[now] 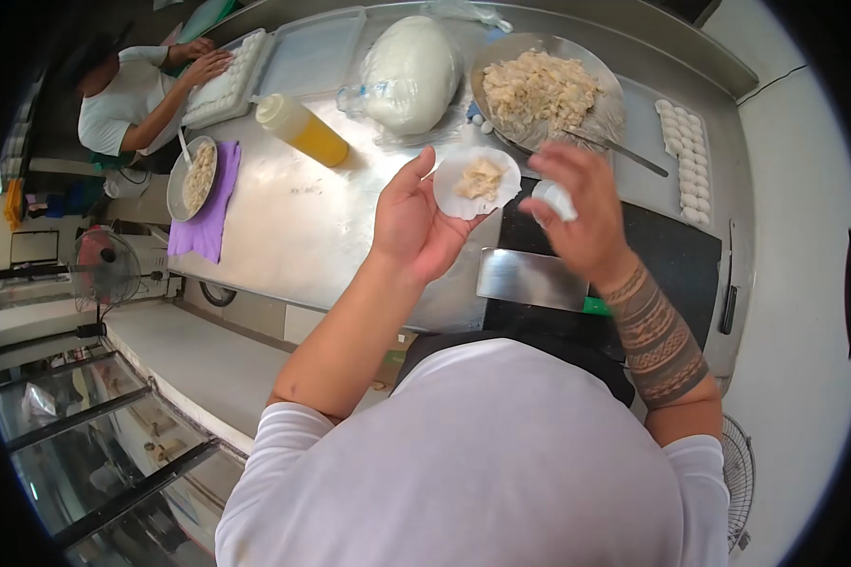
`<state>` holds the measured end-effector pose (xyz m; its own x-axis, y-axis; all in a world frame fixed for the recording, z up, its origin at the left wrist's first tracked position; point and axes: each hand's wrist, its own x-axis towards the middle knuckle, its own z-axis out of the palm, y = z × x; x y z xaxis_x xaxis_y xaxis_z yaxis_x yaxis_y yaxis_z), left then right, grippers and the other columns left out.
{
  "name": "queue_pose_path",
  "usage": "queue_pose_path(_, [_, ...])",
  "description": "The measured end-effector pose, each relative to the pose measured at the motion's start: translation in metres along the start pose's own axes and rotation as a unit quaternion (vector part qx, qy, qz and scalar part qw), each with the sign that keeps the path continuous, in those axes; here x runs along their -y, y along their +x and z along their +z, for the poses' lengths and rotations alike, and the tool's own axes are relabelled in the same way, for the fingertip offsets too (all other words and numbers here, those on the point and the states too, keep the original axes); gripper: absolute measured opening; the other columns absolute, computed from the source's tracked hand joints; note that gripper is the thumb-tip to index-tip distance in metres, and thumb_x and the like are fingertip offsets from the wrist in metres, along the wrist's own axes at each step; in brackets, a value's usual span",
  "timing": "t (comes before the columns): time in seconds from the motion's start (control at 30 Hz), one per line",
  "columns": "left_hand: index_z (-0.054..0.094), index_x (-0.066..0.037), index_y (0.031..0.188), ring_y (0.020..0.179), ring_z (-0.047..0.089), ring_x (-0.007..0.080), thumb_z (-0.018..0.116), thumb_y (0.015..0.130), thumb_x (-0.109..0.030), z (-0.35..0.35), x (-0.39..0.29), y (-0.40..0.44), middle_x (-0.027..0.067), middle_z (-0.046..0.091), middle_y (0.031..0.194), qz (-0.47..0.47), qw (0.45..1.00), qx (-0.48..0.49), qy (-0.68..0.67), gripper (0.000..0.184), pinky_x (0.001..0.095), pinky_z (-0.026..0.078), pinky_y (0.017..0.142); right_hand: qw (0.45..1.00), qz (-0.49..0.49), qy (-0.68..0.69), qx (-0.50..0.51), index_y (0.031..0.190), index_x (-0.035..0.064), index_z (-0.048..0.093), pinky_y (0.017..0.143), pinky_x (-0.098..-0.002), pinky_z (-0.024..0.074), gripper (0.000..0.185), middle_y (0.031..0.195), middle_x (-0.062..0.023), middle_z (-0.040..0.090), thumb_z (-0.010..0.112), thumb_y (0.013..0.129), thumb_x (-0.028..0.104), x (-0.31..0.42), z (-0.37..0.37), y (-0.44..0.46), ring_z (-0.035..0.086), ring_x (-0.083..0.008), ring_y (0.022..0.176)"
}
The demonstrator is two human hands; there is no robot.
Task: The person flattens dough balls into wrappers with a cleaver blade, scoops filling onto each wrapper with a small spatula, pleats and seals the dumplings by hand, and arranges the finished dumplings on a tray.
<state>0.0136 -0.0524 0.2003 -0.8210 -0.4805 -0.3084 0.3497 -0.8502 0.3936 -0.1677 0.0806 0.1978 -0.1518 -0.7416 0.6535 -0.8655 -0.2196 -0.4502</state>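
My left hand (408, 225) holds a thin round dough wrapper (452, 196) over its fingers, thumb raised beside it. A lump of pale, chunky filling (480, 178) sits in the middle of the wrapper. To the right, my right hand (584, 203) hovers with fingers apart, partly blurred by motion. A white dough piece (554, 200) shows between its thumb and fingers, over the black board (671, 255); it seems apart from them. Beyond both hands stands a wide metal bowl (607, 90) of the same filling, with a long metal utensil (633, 157) across its near edge.
A cleaver (531, 280) with a green handle lies on the board. White dough pieces (687, 163) line a tray at right. A yellow squeeze bottle (303, 130), a bagged dough mass (411, 76) and a filling bowl (174, 194) on purple cloth stand left. A co-worker (132, 109) handles a tray.
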Motion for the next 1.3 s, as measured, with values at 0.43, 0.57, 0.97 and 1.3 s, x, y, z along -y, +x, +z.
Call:
queue_pose_path(0.43, [0.056, 0.002, 0.135, 0.117, 0.066, 0.0234, 0.085, 0.084, -0.01, -0.002, -0.024, -0.087, 0.0133, 0.067, 0.13, 0.143, 0.925, 0.07, 0.345, 0.06, 0.0373, 0.055, 0.099, 0.922, 0.155, 0.354, -0.021, 0.116, 0.0075, 0.071, 0.102, -0.035, 0.0466, 0.028, 0.127, -0.0074, 0.066, 0.08, 0.093, 0.021, 0.101, 0.019, 0.011, 0.06, -0.0184, 0.118])
queue_pose_path(0.57, [0.056, 0.001, 0.134, 0.1, 0.066, 0.0171, 0.091, 0.079, -0.018, -0.008, -0.029, -0.101, 0.0101, 0.067, 0.123, 0.19, 0.938, 0.105, 0.271, 0.068, 0.0306, 0.052, 0.083, 0.895, 0.164, 0.407, -0.078, 0.13, 0.0038, 0.064, 0.097, -0.032, 0.0484, 0.048, 0.118, -0.0059, 0.068, 0.082, 0.092, 0.025, 0.132, 0.027, 0.001, 0.062, -0.0157, 0.109])
queue_pose_path(0.97, [0.061, -0.003, 0.127, 0.111, 0.067, 0.0166, 0.09, 0.079, -0.004, 0.002, -0.007, -0.129, 0.0071, 0.069, 0.121, 0.191, 0.952, 0.065, 0.232, 0.056, 0.0325, 0.055, 0.095, 0.917, 0.143, 0.372, -0.029, 0.104, 0.0005, 0.07, 0.085, -0.0291, 0.0506, 0.018, 0.096, -0.0048, 0.069, 0.078, 0.094, 0.012, 0.135, 0.012, 0.004, 0.063, -0.014, 0.091])
queue_pose_path(1.3, [0.067, -0.002, 0.12, 0.104, 0.068, 0.014, 0.087, 0.08, 0.0, 0.014, 0.016, -0.153, 0.0063, 0.071, 0.115, 0.304, 0.894, -0.007, 0.328, 0.046, 0.0294, 0.056, 0.09, 0.91, 0.073, 0.395, 0.102, 0.099, 0.0003, 0.068, 0.083, -0.0309, 0.0507, 0.01, 0.098, -0.0071, 0.066, 0.073, 0.095, 0.007, 0.124, 0.002, 0.015, 0.063, -0.0186, 0.091])
